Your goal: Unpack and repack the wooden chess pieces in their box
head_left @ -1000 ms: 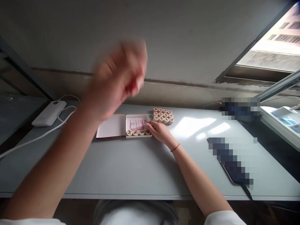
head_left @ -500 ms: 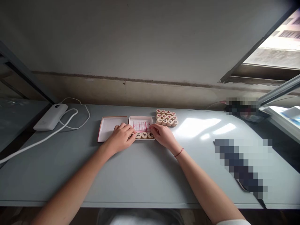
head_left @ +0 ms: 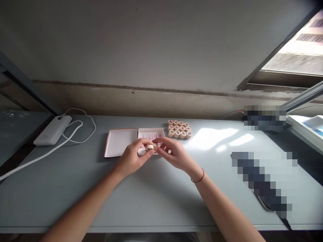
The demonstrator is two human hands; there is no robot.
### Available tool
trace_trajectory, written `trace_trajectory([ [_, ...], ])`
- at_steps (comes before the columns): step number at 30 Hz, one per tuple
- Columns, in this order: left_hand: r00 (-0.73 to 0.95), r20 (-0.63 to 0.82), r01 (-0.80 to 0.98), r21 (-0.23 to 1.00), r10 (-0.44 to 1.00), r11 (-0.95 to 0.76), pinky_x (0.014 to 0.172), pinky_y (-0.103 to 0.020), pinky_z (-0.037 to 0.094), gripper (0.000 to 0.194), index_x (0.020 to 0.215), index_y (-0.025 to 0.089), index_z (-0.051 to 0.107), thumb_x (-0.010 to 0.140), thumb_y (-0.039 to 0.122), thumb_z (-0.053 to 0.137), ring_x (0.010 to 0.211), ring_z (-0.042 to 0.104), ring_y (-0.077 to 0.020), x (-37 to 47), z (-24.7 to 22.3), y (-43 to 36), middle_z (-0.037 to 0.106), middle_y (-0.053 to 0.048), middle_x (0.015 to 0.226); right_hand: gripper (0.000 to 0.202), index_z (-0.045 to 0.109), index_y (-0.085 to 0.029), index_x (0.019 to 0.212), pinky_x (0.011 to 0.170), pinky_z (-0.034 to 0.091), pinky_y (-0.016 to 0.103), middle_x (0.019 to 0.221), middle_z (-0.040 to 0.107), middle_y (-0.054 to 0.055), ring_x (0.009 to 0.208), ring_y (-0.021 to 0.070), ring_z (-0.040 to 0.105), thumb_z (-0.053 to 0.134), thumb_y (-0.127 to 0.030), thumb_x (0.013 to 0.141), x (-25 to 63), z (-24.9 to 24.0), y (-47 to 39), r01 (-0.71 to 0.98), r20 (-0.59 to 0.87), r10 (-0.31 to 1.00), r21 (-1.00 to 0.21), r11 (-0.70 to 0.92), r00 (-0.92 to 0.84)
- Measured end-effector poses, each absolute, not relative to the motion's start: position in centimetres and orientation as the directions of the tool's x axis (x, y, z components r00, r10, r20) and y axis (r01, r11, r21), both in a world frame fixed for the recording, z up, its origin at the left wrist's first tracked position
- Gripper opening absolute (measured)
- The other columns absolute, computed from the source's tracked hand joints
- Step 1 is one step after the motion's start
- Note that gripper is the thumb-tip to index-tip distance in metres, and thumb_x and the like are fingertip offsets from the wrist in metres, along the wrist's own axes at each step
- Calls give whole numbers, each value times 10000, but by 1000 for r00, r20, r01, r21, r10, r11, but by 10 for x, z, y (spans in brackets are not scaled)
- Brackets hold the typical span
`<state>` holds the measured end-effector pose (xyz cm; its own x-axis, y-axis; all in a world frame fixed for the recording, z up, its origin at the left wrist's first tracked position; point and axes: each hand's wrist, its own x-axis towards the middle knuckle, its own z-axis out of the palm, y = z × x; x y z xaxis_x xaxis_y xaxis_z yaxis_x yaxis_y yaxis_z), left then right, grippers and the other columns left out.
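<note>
Round wooden pieces point(head_left: 149, 147) with dark characters are pinched between my two hands, above the near side of a small white box point(head_left: 161, 131). My left hand point(head_left: 135, 154) has its thumb and fingers closed on them from the left. From the right, my right hand point(head_left: 173, 151) closes its fingertips on the same pieces, partly covering them. Several stacked wooden pieces point(head_left: 179, 128) with red or dark characters stand in rows right of the box. The box's other half point(head_left: 121, 143) lies open on the left, pale inside.
On the left of the grey table point(head_left: 141, 201) lies a white power bank point(head_left: 52, 130) with a looping white cable point(head_left: 50, 154). A blurred dark item point(head_left: 262, 185) rests at the right. Another blurred object point(head_left: 263, 117) is at the back right, near white items point(head_left: 308, 126).
Both hands have come together over the box, and wooden pieces that lay along its near side are now held between them. The view has shifted slightly.
</note>
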<state>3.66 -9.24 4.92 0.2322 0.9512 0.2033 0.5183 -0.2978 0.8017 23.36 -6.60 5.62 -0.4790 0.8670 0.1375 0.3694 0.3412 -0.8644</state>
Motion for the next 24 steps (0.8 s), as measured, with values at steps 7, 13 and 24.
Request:
trace_trajectory([
  [7, 10, 142, 328, 934, 990, -138, 761, -251, 529, 223, 993, 232, 606, 848, 401, 603, 839, 626, -142, 43, 37, -95, 652, -11, 938, 217, 596, -200, 996, 629, 502, 278, 878, 702, 55, 713, 159, 642, 538, -362, 864, 258, 55, -50, 553, 26, 969, -817, 161, -245],
  [13, 28, 248, 426, 874, 968, -236, 737, -230, 539, 182, 1030, 241, 625, 854, 282, 599, 766, 624, -105, 42, 35, -93, 632, -5, 1000, 79, 550, -210, 816, 574, 407, 260, 792, 679, 33, 657, 165, 602, 523, -273, 855, 276, 39, -35, 857, -36, 985, -499, 129, -169],
  [24, 308, 545, 626, 501, 780, -598, 743, -248, 526, 227, 1136, 213, 572, 915, 202, 519, 803, 635, -139, 47, 30, -101, 658, -27, 937, 149, 511, -217, 876, 545, 439, 215, 799, 647, 15, 629, 117, 571, 555, -359, 857, 214, 61, -97, 522, 204, 918, -771, 364, -340],
])
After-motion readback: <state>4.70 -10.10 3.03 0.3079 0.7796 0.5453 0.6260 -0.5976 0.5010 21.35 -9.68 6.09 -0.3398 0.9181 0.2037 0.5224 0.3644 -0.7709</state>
